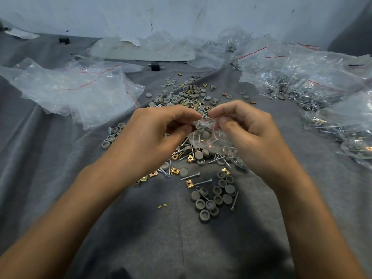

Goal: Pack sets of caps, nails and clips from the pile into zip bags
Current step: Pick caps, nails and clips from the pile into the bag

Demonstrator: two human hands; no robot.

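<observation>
A small clear zip bag (209,137) with a red seal line hangs between my hands above the pile. Grey caps and a nail show inside it. My left hand (159,133) pinches the bag's top edge on the left. My right hand (245,127) pinches the same edge on the right, thumb in front. Below and beyond lies the pile (189,97) of grey caps, silver nails and brass clips on grey cloth. A cluster of grey caps (213,200) lies nearer to me, with loose nails and a brass clip (189,183) beside it.
Empty clear zip bags (76,91) lie heaped at the left. Filled bags (314,85) are stacked at the right. A grey flat panel (145,51) lies at the back by the pale wall. Grey cloth (161,238) covers the surface in front of me.
</observation>
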